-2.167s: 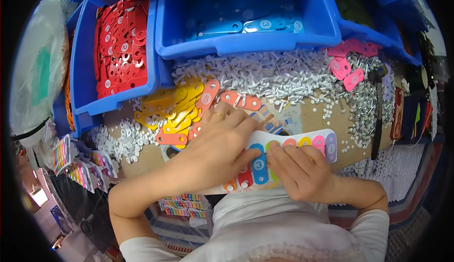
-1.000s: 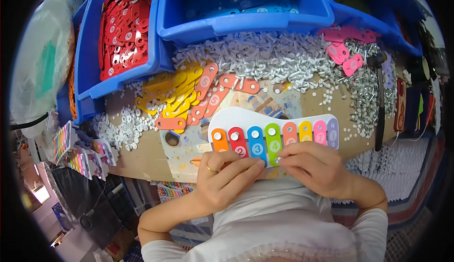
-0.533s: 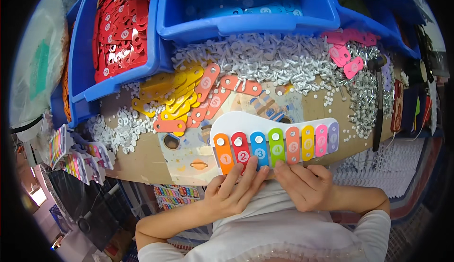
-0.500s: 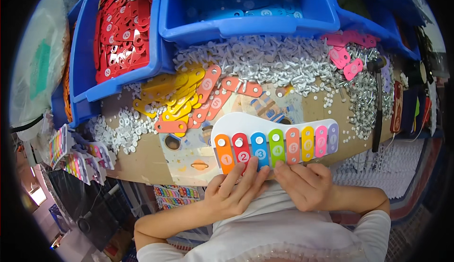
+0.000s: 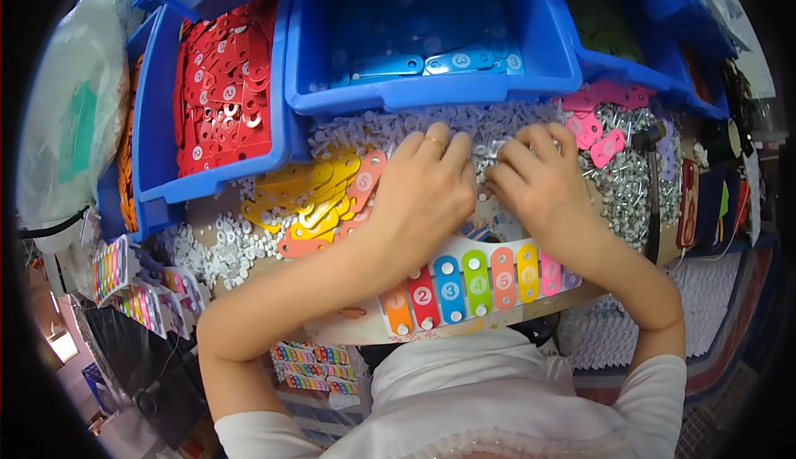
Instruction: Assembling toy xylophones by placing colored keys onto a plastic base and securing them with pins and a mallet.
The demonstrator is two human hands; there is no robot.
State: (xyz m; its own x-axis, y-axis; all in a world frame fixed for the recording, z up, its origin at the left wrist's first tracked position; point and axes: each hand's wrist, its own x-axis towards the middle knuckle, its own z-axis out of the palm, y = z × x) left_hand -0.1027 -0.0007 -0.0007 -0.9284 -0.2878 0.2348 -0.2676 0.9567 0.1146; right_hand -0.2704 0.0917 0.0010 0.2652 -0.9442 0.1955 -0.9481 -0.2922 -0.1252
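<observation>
A toy xylophone (image 5: pixel 476 286) with a row of coloured bars on a white board lies at the table's near edge. White pins show at the lower ends of its leftmost bars. Beyond it, both my hands are in the heap of small white pins (image 5: pixel 348 131). My left hand (image 5: pixel 427 189) has its fingers curled down among the pins, tips hidden. Beside it on the right, my right hand (image 5: pixel 543 185) is bent with thumb and fingers drawn together; what they pinch is too small to make out. My forearms pass on either side of the xylophone.
Blue bins hold red bars (image 5: pixel 224 94) and blue bars (image 5: pixel 460 61). Loose yellow bars (image 5: pixel 319 189), white washers (image 5: pixel 224 247), pink bars (image 5: pixel 609 148), metal screws (image 5: pixel 622 194) and a black-handled hammer (image 5: pixel 655 194) surround the work spot. Finished-looking xylophones (image 5: pixel 149 293) are stacked at left.
Both hands have left the xylophone's bars and moved away from me into the white pins. White pins now show at the lower ends of the leftmost bars.
</observation>
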